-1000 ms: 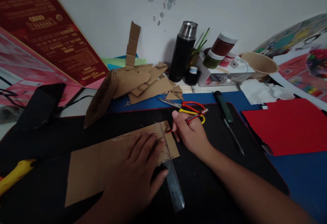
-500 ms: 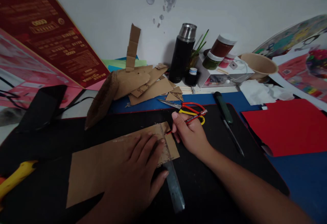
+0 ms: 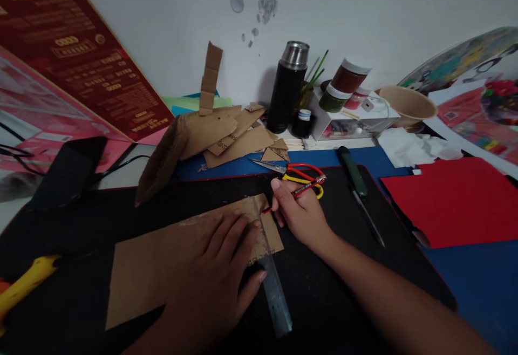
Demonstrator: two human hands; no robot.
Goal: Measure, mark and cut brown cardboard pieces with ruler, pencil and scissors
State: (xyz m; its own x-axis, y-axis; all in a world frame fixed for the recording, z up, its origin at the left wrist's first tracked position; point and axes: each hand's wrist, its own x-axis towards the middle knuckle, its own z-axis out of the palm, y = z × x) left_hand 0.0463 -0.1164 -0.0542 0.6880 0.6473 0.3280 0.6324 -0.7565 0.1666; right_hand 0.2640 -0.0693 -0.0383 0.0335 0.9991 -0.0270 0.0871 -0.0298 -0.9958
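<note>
In the head view, hardly anything has changed over the last second: the scene sits slightly lower in frame, while both hands have kept their places. The right hand (image 3: 301,214) grips a red-and-black pencil (image 3: 302,188), its tip at the ruler's edge, no progress along it visible. Left of that grip, the left hand (image 3: 220,263) presses flat, fingers spread, on the cardboard strip (image 3: 141,268) beside the transparent ruler (image 3: 277,301). Scissors (image 3: 270,166) lie just beyond the pencil grip.
</note>
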